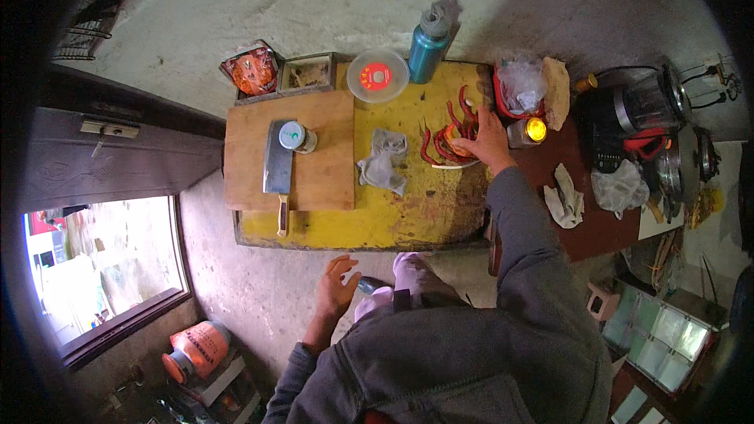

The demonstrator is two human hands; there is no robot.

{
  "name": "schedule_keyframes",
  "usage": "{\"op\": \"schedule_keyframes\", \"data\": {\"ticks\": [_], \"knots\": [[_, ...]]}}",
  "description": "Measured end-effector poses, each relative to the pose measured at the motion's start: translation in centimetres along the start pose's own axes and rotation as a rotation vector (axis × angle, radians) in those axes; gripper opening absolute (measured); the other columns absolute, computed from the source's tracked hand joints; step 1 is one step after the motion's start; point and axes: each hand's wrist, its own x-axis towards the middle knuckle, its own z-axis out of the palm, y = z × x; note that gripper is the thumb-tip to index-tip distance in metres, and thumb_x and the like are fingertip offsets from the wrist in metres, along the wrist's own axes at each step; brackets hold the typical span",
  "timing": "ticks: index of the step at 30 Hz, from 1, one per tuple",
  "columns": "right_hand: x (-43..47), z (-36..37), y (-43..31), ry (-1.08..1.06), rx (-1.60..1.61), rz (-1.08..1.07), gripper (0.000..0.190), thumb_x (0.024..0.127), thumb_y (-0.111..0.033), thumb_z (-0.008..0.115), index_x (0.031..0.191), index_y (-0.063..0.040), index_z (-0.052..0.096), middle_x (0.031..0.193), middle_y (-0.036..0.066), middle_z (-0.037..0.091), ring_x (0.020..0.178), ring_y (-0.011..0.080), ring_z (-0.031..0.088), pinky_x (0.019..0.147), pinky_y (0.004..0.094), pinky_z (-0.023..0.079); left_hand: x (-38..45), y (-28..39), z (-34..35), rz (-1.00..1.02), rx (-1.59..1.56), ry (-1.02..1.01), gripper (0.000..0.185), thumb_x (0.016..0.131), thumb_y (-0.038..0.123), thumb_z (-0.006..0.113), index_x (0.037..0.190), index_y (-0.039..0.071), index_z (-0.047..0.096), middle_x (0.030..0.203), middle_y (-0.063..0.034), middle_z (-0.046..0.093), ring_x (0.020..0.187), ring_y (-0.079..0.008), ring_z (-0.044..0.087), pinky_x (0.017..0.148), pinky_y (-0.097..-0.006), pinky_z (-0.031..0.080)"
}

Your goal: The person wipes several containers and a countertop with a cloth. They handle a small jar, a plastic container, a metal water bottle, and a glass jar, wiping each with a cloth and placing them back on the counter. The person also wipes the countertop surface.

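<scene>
At the right end of the yellow table (377, 229), my right hand (486, 140) reaches over a plate (455, 165) of red chili peppers (429, 148). Its fingers touch an orange-red vegetable (458, 142); whether they grip it is unclear. My left hand (339, 288) hangs below the table's front edge, fingers apart and holding nothing. A cleaver (277, 159) lies on the wooden cutting board (324, 182), its handle over the near edge. A lidded jar (297, 137) stands at the blade. Between board and plate lies a crumpled grey cloth (384, 160).
A round plastic container (377, 75) and a teal bottle (427, 47) stand at the back. Right of the plate are a yellow-lidded jar (526, 132) and a red basket (518, 88) with plastic bags. Farther right is a glass-jugged appliance (639, 103).
</scene>
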Motion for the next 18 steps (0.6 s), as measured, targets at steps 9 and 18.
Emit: {"op": "schedule_keyframes", "data": {"ticks": [9, 18], "knots": [[-4.8, 2.3, -6.8, -0.196, -0.287, -0.04, 0.123, 0.073, -0.061, 0.084, 0.163, -0.01, 0.017, 0.153, 0.025, 0.04, 0.147, 0.0423, 0.033, 0.115, 0.0518, 0.035, -0.2, -0.8, 1.3, 0.071, -0.029, 0.014, 0.029, 0.088, 0.012, 0.072, 0.117, 0.005, 0.068, 0.129, -0.0149, 0.064, 0.103, -0.0275, 0.069, 0.085, -0.0381, 0.055], [-2.9, 3.4, -5.2, -0.08, -0.179, -0.207, 0.091, 0.083, -0.022, 0.079, 0.16, -0.017, 0.03, 0.132, 0.02, 0.059, 0.116, 0.0377, 0.059, 0.094, 0.048, 0.052, -1.1, -0.7, 0.7, 0.114, -0.061, 0.09, 0.026, 0.088, 0.01, 0.072, 0.113, 0.005, 0.07, 0.125, -0.0137, 0.066, 0.102, -0.0267, 0.07, 0.083, -0.0366, 0.056]]}}
